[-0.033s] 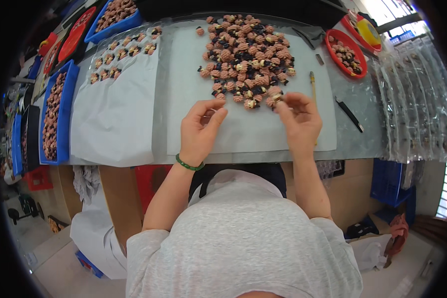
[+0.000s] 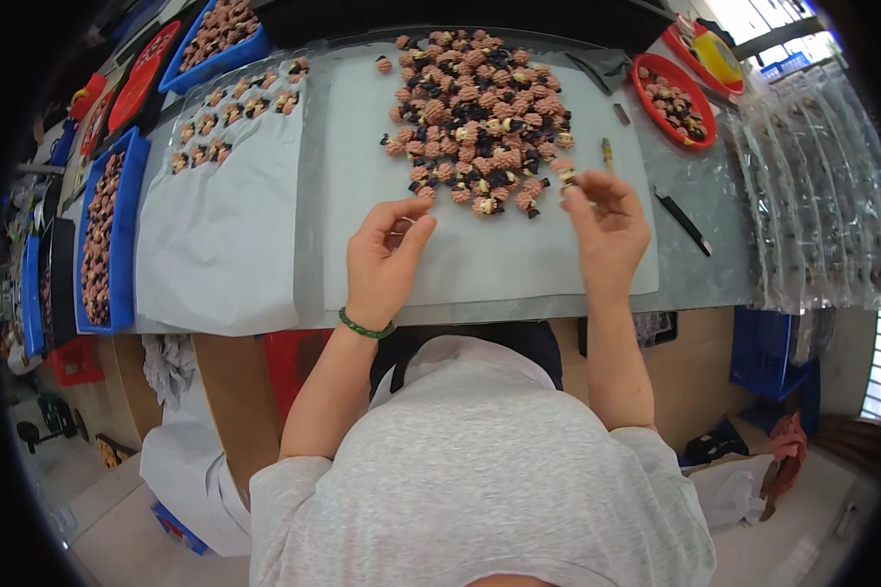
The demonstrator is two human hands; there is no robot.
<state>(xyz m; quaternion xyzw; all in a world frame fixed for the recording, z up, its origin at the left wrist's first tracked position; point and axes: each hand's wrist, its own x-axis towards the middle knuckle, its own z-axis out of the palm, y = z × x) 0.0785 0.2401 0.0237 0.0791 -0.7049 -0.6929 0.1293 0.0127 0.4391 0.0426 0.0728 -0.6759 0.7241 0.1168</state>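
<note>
Step in hand: judged to be single-piece handling, 1 small pink-and-dark piece (image 2: 564, 169) lifted out and kept apart from the heap (image 2: 480, 117).
Next move: appears to call for a light fingertip hold and a clear turn of the wrist, the neighbouring loose pieces left undisturbed.
Right hand (image 2: 617, 230): thumb and forefinger clamped on the piece, at the heap's near right edge, above the white sheet (image 2: 499, 264); other fingers curled.
Left hand (image 2: 382, 264): half curled, thumb and forefinger slightly apart, nothing seen between them; fingertips at the heap's near left edge, contact cannot be told.
Worktop (image 2: 729, 196): black-handled tool (image 2: 683, 223) lies right of the right hand.
</note>
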